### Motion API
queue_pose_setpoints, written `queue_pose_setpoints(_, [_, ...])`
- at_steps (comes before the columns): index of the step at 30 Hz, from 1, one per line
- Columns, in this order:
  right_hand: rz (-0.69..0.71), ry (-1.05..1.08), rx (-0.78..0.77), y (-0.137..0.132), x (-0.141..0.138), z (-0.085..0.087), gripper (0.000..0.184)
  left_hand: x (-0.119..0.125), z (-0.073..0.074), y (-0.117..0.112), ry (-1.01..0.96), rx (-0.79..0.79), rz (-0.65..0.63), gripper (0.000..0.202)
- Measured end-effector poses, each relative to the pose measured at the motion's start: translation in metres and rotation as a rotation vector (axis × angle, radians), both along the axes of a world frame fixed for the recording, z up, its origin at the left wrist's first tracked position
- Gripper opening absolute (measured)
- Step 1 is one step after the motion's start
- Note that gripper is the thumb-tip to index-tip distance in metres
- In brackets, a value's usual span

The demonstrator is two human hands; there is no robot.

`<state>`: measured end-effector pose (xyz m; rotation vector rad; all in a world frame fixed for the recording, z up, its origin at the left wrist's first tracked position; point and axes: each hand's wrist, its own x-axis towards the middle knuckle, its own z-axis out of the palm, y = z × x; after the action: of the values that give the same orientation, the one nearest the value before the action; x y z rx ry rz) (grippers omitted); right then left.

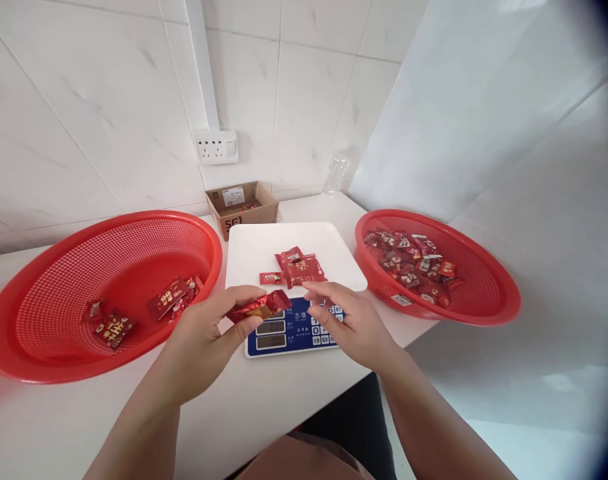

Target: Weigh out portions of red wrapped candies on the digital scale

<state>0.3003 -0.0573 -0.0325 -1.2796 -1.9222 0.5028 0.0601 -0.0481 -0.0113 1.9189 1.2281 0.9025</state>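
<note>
The left hand (211,327) is seen raised just above the worktop (264,407), its forearm entering from the lower left. The palm is turned inward and the fingers are curled. A red-and-gold packet (261,307) is pinched between its thumb and fingers, and the packet is held roughly level, pointing toward the right hand (351,323).

The right hand is held loose with the fingers parted, and nothing is gripped in it. Its forearm enters from the lower right. Its fingertips are stretched toward the free end of the packet, close to it; whether contact is made cannot be told.

A scale (289,330) with a blue front panel is found directly beneath and between both hands, and the panel is partly covered by the right hand. Just beyond the hands, the scale's white tray (264,247) carries a small cluster of red packets (299,267).

Outward of the left hand, a large red basket (84,267) is noted with a few packets (169,297) lying in it. Outward of the right hand, a second red basket (484,313) is noted, holding a fuller heap of packets (414,263).

Well beyond the hands, a cardboard box (241,207) stands against the tiled wall. A wall socket (217,147) is mounted above it.
</note>
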Motion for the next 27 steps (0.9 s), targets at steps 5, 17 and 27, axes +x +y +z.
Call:
queue_pose_setpoints(5, [-0.17, -0.175, -0.024, 0.036, -0.002, -0.006, 0.032, -0.001, 0.004, 0.003, 0.077, 0.04, 0.118, 0.029])
queue_pose_setpoints(17, [-0.289, -0.475, -0.16, 0.095, -0.033, 0.0, 0.037, -0.001, 0.007, 0.001, 0.039, 0.057, 0.178, 0.03])
queue_pose_setpoints(27, [-0.283, -0.388, -0.155, 0.108, -0.031, -0.004, 0.029, 0.0, 0.002, 0.004, 0.086, 0.03, 0.16, 0.029])
